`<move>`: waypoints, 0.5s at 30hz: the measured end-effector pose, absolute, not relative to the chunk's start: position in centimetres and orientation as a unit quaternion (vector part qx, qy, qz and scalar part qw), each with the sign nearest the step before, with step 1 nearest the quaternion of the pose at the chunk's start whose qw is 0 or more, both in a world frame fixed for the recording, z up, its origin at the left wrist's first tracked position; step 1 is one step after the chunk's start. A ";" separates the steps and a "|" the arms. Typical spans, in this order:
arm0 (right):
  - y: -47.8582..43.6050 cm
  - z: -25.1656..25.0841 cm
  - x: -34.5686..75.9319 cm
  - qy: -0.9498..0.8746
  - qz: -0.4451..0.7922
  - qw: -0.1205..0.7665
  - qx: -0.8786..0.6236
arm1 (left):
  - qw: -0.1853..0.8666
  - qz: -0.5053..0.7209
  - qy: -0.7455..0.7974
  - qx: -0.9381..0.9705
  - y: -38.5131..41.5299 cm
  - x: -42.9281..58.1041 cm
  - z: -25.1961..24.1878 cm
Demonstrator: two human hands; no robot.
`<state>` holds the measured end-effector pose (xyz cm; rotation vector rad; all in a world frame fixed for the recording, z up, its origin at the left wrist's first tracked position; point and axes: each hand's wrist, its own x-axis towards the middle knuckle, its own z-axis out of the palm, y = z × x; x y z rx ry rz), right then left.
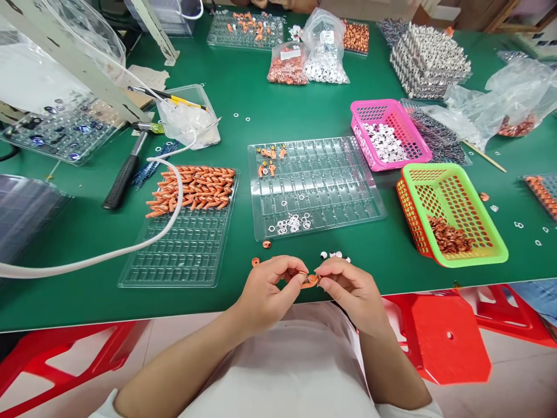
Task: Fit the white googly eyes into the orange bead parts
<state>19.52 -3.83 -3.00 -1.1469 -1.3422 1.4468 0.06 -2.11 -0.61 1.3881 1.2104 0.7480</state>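
Close to the table's front edge, my left hand (274,290) and my right hand (352,290) meet over a small orange plastic part (310,282). Fingertips of both hands pinch it, one hand at each end. A dark bit shows on the part, too small to name. Just beyond my right hand lie several black-and-white pieces (335,255) that look like toy eyes. Two loose orange pieces (267,244) rest past my left hand. Farther back, a clear compartment tray (322,191) bears white rings (293,223) and a few orange parts (270,152).
Left of me, orange parts (191,188) fill the back of another clear tray (174,249), crossed by a white hose (172,223). A hammer (124,171) lies beyond. At right stand a green basket (491,226) and a pink basket (369,145). Red stools (452,337) are below.
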 end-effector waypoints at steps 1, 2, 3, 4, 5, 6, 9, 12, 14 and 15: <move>-3.7 -3.0 19.5 -0.542 0.568 0.424 -0.453 | 0.543 0.319 0.509 0.587 -2.1 0.1 -0.7; -3.6 -3.0 19.4 -0.546 0.559 0.432 -0.450 | 0.543 0.324 0.505 0.587 -2.1 0.1 -0.8; -3.5 -3.0 19.4 -0.548 0.552 0.440 -0.449 | 0.544 0.330 0.502 0.586 -2.1 0.1 -0.9; -3.5 -3.0 19.4 -0.546 0.546 0.448 -0.451 | 0.544 0.336 0.498 0.586 -2.1 0.0 -1.1; -3.4 -3.1 19.3 -0.542 0.541 0.452 -0.457 | 0.543 0.339 0.495 0.588 -2.0 0.0 -1.2; -3.4 -3.1 19.3 -0.537 0.535 0.453 -0.468 | 0.542 0.342 0.492 0.589 -2.0 0.0 -1.2; -3.3 -3.2 19.3 -0.535 0.501 0.448 -0.512 | 0.548 0.335 0.493 0.587 -1.8 -0.1 -1.2; -3.2 -3.0 19.4 -0.567 0.449 0.454 -0.520 | 0.581 0.321 0.485 0.569 -1.6 0.1 -1.0; -3.0 -2.9 19.5 -0.590 0.432 0.457 -0.506 | 0.612 0.319 0.472 0.548 -1.4 0.2 -1.0; -2.9 -2.8 19.6 -0.600 0.432 0.455 -0.497 | 0.626 0.320 0.467 0.536 -1.4 0.2 -1.0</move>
